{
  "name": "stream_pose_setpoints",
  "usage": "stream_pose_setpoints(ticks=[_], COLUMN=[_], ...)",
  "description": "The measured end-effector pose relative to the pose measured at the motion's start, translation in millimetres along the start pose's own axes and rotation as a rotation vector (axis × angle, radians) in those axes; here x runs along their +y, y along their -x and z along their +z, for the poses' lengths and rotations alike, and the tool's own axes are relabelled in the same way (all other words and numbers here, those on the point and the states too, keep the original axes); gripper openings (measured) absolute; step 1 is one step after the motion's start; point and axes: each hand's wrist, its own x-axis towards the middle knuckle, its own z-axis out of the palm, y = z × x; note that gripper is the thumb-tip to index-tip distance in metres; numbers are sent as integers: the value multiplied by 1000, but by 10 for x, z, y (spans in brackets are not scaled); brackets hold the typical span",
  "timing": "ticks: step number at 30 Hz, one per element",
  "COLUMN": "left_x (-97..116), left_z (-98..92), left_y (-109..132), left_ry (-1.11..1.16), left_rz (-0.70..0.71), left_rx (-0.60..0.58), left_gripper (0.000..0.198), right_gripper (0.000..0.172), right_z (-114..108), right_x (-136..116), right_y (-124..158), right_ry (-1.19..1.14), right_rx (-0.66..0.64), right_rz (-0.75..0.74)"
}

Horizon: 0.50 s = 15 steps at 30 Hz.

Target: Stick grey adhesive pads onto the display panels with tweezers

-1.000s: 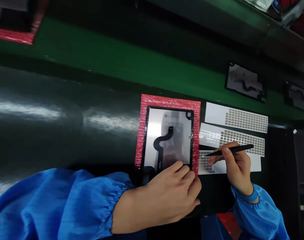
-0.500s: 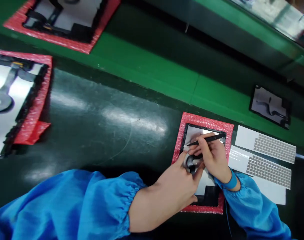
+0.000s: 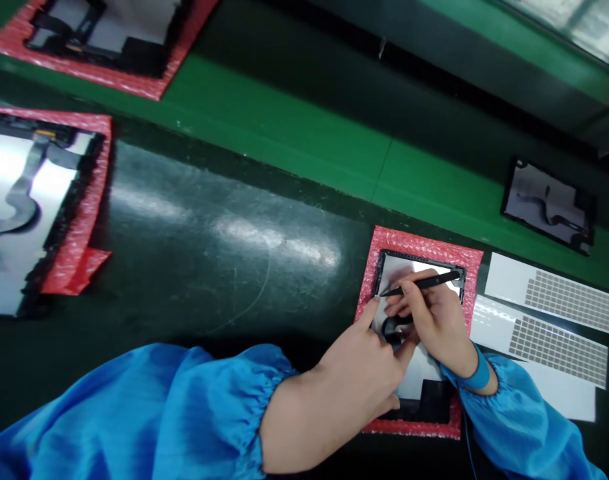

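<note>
My right hand (image 3: 441,320), with a blue band at its wrist, is closed around black tweezers (image 3: 429,281). Their tip points left, close to the fingertip of my left index finger at the panel's left edge. My left hand (image 3: 354,367) rests over the lower left of the display panel (image 3: 421,380), index finger stretched out and thumb apart from it. The panel has a silvery back, a black frame and a dark curved flex cable (image 3: 391,327) partly hidden by my hands. Beneath it lies a sheet of red bubble wrap (image 3: 368,277). Whatever the tweezers' tip touches is too small to make out.
White sheets with small grey squares (image 3: 564,347) lie right of the panel. Another panel (image 3: 549,203) lies at the back right. Two larger-looking panels, one at left (image 3: 44,180) and one at upper left (image 3: 129,30), lie on red bubble wrap. A green strip (image 3: 294,140) crosses behind.
The camera view has shifted slightly, so the panel and sheets appear a little further right. Both hands keep nearly the same pose, with the tweezers still held at the panel's left edge.
</note>
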Motion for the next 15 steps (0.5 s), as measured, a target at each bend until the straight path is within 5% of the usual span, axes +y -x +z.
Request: stream_pose_setpoints(ticks=[4, 7, 9, 12, 15], left_x=[-82, -189, -297, -487, -613], left_z=[-101, -263, -368, -422, -341], left_y=[-16, -22, -3, 52, 90], left_ry=[43, 119, 130, 140, 338], left_rz=[36, 55, -126, -554, -657], left_rx=[16, 18, -31, -45, 13], left_gripper=[87, 49, 30, 32, 23], right_gripper=[25, 26, 26, 23, 24], right_z=[28, 5, -75, -274, -420], right_x=[48, 39, 16, 46, 217], right_y=[-29, 8, 117, 405, 699], right_ry=[-39, -180, -260, -250, -170], right_rx=[24, 89, 149, 246, 361], right_rz=[10, -28, -74, -101, -61])
